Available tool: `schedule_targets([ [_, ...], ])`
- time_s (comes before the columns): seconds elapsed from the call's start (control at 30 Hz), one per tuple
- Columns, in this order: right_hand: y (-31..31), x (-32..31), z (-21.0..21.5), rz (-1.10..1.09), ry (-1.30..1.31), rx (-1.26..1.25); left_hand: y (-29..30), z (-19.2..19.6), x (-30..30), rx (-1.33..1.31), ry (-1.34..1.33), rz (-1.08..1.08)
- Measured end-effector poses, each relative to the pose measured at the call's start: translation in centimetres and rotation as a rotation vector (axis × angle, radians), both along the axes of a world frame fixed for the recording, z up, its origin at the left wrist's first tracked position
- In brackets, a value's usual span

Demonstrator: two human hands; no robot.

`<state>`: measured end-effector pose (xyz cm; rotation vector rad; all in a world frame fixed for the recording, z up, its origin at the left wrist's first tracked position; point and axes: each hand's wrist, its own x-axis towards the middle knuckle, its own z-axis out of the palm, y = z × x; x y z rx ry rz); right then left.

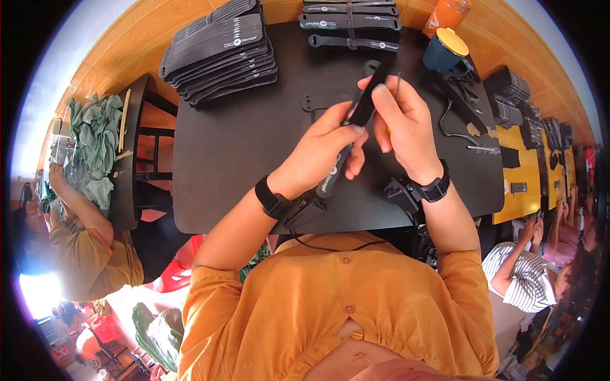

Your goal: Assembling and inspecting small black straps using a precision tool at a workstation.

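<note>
Over the middle of the dark table, my left hand [327, 141] is closed around a black strap [365, 106] that bears pale printing. The strap slants, its lower end below my left fingers and its upper end pointing away from me. My right hand [406, 120] pinches the upper part, with the thumb pressed on its side and the index finger behind. A thin flat strip with a hooked end [309, 103] lies on the table just beyond my left hand. Where the strap passes between my fingers is partly hidden.
On the dark table [235, 165], a tall stack of black straps [219, 54] stands at far left, and bundled straps [349, 25] lie at far middle. A blue mug with a yellow lid [445, 51], an orange container [448, 14] and loose straps [457, 105] are far right. Other people sit at both sides.
</note>
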<state>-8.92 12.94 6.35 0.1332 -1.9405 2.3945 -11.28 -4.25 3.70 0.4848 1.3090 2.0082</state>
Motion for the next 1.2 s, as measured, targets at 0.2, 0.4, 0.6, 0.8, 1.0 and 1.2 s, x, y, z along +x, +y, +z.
schedule_targets([
  [0.2, -0.7, -0.1, -1.2, -0.020, 0.472, 0.583, 0.2, 0.1, 0.4, -0.085, -0.019, 0.186],
  [0.4, 0.0, -0.1, -0.9, -0.246, 0.099, 0.175, 0.5, 0.1, 0.9, -0.029, -0.011, 0.011],
  [0.6, 5.0, -2.1, 0.5, -0.413, 0.099, -0.250, 0.4, 0.5, 1.4, -0.132, 0.042, -0.104],
  [0.8, 7.0, -2.4, 1.4, -0.540, 0.191, -0.316, 1.1, 1.9, 1.6, -0.218, 0.096, -0.150],
  [1.0, 7.8, -1.7, 2.8, -0.589, 0.232, -0.277, 1.5, 3.4, 1.9, -0.243, 0.136, -0.167],
  [1.2, 17.1, -2.4, 2.2, -0.666, 0.391, -0.486, -0.4, 3.8, 2.0, -0.442, 0.215, -0.298],
])
